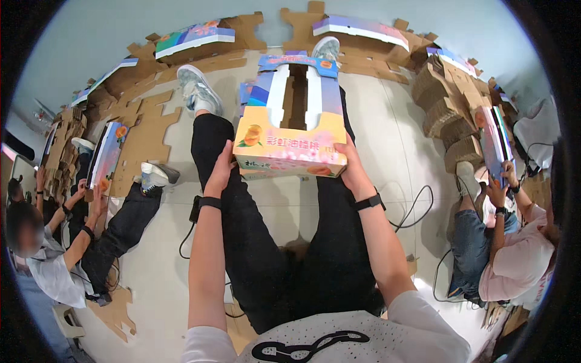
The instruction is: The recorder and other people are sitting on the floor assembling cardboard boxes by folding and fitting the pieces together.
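A printed cardboard fruit box (290,160), yellow, pink and blue with pictured peaches, is held out over my legs. Its top has a long gap between white inner flaps, and brown cardboard shows inside. My left hand (220,171) grips the near left corner, its fingers partly hidden by the box. Opposite it, my right hand (352,162) holds the near right corner, thumb against the printed front. Both wrists wear black bands. The far end of the box reaches toward my right shoe (327,48).
Flattened brown cardboard (142,130) lies on the tiled floor to the left. Stacked cardboard (445,100) stands at the right. Co-workers on both sides handle similar boxes, one at the left (106,154), another at the right (493,145). Black cables (417,218) loop across the floor.
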A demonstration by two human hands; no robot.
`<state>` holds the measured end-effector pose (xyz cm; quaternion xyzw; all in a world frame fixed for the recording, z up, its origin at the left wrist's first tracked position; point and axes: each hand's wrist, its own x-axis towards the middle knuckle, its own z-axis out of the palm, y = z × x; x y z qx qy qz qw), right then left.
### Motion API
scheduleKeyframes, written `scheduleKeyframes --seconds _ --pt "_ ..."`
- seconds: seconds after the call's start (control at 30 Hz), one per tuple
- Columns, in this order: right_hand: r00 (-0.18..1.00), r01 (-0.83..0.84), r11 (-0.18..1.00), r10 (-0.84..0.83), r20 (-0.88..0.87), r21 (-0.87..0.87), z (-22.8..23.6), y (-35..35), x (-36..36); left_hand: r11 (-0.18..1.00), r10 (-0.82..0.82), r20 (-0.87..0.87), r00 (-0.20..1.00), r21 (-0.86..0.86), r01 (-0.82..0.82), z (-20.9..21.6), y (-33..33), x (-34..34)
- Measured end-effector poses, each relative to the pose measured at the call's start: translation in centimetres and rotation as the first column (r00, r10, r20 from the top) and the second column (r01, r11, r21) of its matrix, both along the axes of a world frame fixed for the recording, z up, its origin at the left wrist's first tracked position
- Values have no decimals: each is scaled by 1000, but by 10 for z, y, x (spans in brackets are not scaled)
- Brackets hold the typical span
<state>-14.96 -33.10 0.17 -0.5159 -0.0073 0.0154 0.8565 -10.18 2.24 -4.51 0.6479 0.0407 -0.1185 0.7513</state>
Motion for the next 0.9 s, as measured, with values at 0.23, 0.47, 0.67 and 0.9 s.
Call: scheduleKeyframes --seconds 0.23,0.47,0.67,0.9 --pt "988 -153 988 152 -33 -27 14 -8 16 958 -18 36 999 -287 27 24 -14 -12" --pt "986 -123 959 88 -144 -255 -25 14 59 988 -18 79 997 155 6 29 -23 8" --pt "978 -147 923 81 -191 -356 -24 23 57 982 9 64 998 188 -21 34 -21 16" --pt "975 -120 803 -16 -222 -584 -18 25 51 950 44 95 995 303 -71 21 -18 17"
